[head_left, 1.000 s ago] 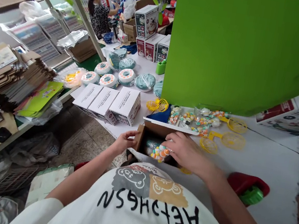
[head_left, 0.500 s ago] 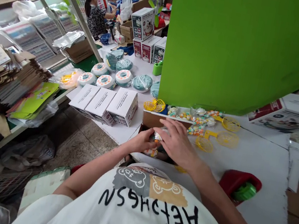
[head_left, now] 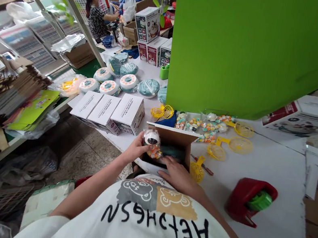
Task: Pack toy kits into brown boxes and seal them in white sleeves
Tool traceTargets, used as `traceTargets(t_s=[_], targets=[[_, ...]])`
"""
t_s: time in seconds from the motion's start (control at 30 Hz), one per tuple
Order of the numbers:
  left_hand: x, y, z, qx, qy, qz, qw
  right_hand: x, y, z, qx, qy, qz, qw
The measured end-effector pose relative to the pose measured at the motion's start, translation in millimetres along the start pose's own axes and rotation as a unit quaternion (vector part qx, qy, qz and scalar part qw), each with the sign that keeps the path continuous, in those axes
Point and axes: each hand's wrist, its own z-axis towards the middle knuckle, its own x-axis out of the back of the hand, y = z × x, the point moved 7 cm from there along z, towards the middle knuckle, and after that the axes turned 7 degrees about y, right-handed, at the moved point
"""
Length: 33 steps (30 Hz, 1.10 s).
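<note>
My left hand [head_left: 135, 148] is closed on a clear bag of small toy parts [head_left: 155, 151], white with a dark spot at the top and orange and yellow below. It holds the bag upright at the left side of an open cardboard box [head_left: 186, 137]. Inside the box lies a dark teal round item [head_left: 174, 153], partly shaded. My right hand [head_left: 178, 175] rests at the box's near edge, fingers stretched out, with the fingertips reaching the opening beside the bag. Just right of the box lies a yellow net scoop [head_left: 197, 170] near a thin red-handled tool [head_left: 207, 167].
Three closed white boxes [head_left: 128, 109] stand left of the open one. Behind them lie several wrapped teal round items [head_left: 148, 87]. More bagged toys [head_left: 195, 123] and yellow scoops [head_left: 240, 145] lie beneath a green panel [head_left: 250, 53]. A red holder [head_left: 240, 199] stands right. A co-worker [head_left: 98, 20] sits far back.
My left hand has moved left and lifted the bag to the box's left side. My right hand has drawn back toward me and lower, uncovering the box's inside and the teal item.
</note>
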Motion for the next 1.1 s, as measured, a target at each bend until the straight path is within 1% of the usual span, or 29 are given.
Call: traceTargets(t_s=[0.13, 0.23, 0.3, 0.37, 0.47, 0.53, 0.63, 0.7, 0.77, 0.83, 0.87, 0.9, 0.93, 1.0, 1.03, 1.07, 1.1], targets=[[2.3, -3, -1, 0.011, -0.030, 0.011, 0.999, 4, 17, 5, -0.035, 0.023, 0.005, 0.999], [-2.2, -3, -2, -0.038, -0.064, 0.062, 0.995, 5, 28, 12, -0.044, 0.055, 0.007, 0.998], [-8.1, -2, -2, -0.078, -0.088, 0.132, 0.984, 4, 33, 15, -0.049, 0.066, 0.009, 0.997], [-16.5, -4, -3, -0.095, -0.122, 0.230, 0.961, 3, 35, 16, -0.046, 0.072, 0.020, 0.996], [-30.9, -3, -7, -0.095, -0.183, 0.362, 0.909, 1, 36, 14, -0.049, 0.067, 0.043, 0.996], [-41.1, 6, -11, -0.120, -0.213, 0.398, 0.884, 0, 37, 13, -0.052, 0.063, 0.055, 0.995], [-53.1, 27, -19, -0.184, -0.238, 0.430, 0.852, -3, 39, 10, -0.049, 0.067, 0.073, 0.994], [-52.9, 33, -22, -0.192, -0.236, 0.478, 0.824, -5, 41, 8, -0.049, 0.065, 0.091, 0.993], [-44.6, 31, -20, -0.164, -0.219, 0.540, 0.796, -7, 41, 7, -0.049, 0.056, 0.105, 0.992], [-33.8, 24, -18, -0.122, -0.207, 0.591, 0.770, -9, 41, 6, -0.049, 0.047, 0.105, 0.992], [-29.9, 20, -18, -0.104, -0.209, 0.605, 0.761, -10, 41, 6, -0.050, 0.044, 0.101, 0.993], [-28.3, 17, -20, -0.094, -0.219, 0.608, 0.757, -11, 41, 6, -0.052, 0.044, 0.097, 0.993], [-29.3, 16, -22, -0.094, -0.235, 0.599, 0.760, -11, 42, 6, -0.053, 0.045, 0.094, 0.993], [-37.1, 21, -29, -0.127, -0.269, 0.561, 0.772, -13, 43, 7, -0.053, 0.048, 0.090, 0.993], [-41.4, 25, -32, -0.149, -0.280, 0.549, 0.773, -13, 43, 7, -0.050, 0.050, 0.089, 0.994], [-44.7, 28, -34, -0.167, -0.284, 0.550, 0.768, -14, 43, 7, -0.046, 0.051, 0.088, 0.994], [-46.5, 30, -35, -0.177, -0.280, 0.564, 0.756, -14, 43, 7, -0.043, 0.052, 0.087, 0.994]])
